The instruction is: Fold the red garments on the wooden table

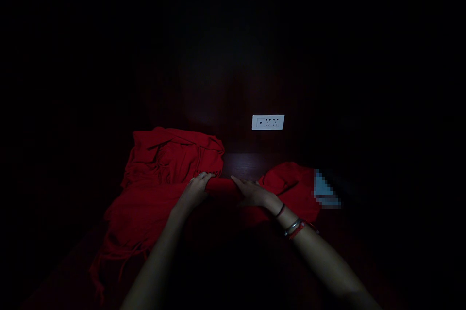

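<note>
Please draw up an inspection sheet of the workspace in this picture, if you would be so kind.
Surface: glossy dark tabletop shows between the cloth heaps; its edges are lost in darkness.
Job's things: red cloth, rumpled at left, with loose fringe; more red fabric at right, possibly the same piece.
Clutter: pixelated pale-blue patch by the right-hand fabric, unidentifiable.
Grips: left grip and right grip are bare hands touching the red material; how firmly, cannot tell. Bracelets on the right wrist.
Cables: nothing seen.
Surroundings: white socket panel beyond the cloth; otherwise very dark.
</note>
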`<state>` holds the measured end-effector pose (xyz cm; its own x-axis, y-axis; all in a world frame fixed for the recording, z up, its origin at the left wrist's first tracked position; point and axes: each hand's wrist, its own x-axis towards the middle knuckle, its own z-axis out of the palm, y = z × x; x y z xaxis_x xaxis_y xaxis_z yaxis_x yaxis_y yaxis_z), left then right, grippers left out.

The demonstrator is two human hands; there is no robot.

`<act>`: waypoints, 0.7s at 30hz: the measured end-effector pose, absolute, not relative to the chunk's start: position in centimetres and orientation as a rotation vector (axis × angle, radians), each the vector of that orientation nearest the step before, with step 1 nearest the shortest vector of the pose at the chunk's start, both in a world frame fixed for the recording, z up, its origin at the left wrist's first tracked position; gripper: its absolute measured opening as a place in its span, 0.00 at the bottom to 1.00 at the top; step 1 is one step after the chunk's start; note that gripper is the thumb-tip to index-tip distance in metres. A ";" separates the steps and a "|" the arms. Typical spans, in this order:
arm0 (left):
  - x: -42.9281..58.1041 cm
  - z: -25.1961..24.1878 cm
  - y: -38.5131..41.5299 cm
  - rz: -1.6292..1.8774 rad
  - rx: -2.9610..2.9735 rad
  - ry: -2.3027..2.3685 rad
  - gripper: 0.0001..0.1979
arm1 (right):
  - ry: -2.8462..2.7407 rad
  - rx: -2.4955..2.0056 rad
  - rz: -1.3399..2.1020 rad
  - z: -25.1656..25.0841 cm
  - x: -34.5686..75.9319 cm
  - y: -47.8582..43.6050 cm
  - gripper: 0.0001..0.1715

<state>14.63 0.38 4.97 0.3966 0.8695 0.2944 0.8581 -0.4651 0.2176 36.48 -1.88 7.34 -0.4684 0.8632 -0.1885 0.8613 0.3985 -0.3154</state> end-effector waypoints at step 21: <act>14.6 7.6 -1.2 0.432 2.316 1.416 0.16 | -2.460 -1.265 0.308 16.3 44.8 1.4 0.24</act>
<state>14.60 -1.22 7.61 0.4420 0.8952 0.0575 0.7746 -0.4132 0.4788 44.78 1.44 16.30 -0.5362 0.8169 0.2125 0.7393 0.5760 -0.3488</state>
